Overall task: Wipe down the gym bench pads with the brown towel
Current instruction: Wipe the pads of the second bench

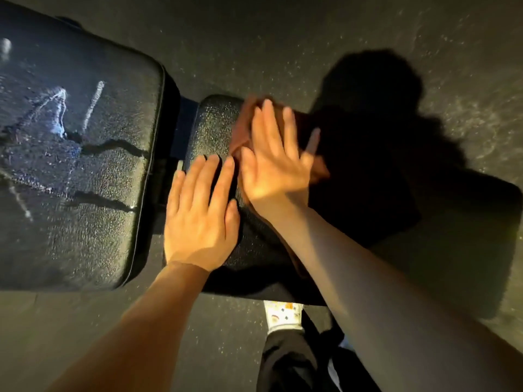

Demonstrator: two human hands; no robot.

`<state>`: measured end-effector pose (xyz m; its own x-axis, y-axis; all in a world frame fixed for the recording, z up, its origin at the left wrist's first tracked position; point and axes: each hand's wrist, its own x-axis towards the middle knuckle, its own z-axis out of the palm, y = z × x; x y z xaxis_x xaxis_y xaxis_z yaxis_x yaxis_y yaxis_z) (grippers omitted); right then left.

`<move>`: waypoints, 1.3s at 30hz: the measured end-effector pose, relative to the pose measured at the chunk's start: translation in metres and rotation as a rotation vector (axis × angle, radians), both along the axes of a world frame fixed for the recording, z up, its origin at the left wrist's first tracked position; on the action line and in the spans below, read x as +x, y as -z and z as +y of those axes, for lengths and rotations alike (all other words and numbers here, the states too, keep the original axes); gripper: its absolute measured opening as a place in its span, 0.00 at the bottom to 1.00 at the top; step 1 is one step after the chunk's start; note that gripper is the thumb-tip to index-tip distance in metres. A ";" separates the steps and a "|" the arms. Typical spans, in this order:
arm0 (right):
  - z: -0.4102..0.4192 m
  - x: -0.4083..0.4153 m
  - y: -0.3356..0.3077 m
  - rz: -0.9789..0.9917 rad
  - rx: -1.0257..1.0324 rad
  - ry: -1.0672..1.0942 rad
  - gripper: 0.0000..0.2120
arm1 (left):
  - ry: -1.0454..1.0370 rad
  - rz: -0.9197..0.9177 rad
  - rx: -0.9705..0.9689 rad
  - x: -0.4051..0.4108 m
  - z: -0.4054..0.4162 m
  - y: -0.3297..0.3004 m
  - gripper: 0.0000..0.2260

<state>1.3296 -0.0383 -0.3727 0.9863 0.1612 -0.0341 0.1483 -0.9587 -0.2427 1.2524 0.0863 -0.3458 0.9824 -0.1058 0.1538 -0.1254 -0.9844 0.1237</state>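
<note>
The brown towel (pixel 243 123) lies bunched on the smaller seat pad (pixel 215 123) just right of centre. The right hand (pixel 278 162) presses it flat, fingers straight and spread toward 12 o'clock, gripping nothing. At 8 o'clock of the towel, the left hand (pixel 199 213) rests flat on the same pad, fingers extended. At 9 o'clock sits the larger back pad (pixel 85 165), cracked and scuffed. A speckled dark floor (pixel 283 38) surrounds the pads; a patterned sock (pixel 283 315) shows at 6 o'clock.
</note>
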 end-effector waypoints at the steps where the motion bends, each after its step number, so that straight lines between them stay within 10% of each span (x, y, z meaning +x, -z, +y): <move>1: 0.004 0.001 -0.001 -0.019 0.031 -0.047 0.27 | -0.024 -0.009 -0.016 0.000 0.001 0.000 0.25; 17: -0.118 -0.157 0.032 0.203 0.130 0.257 0.31 | -0.022 -0.081 -0.089 -0.004 0.003 0.000 0.17; 29: 0.023 -0.106 -0.006 -0.090 0.033 -0.690 0.26 | -0.471 0.022 -0.325 -0.149 0.040 -0.076 0.19; 39: 0.065 -0.001 -0.052 0.190 0.155 -0.009 0.24 | -0.624 0.208 -0.315 -0.141 0.084 -0.076 0.22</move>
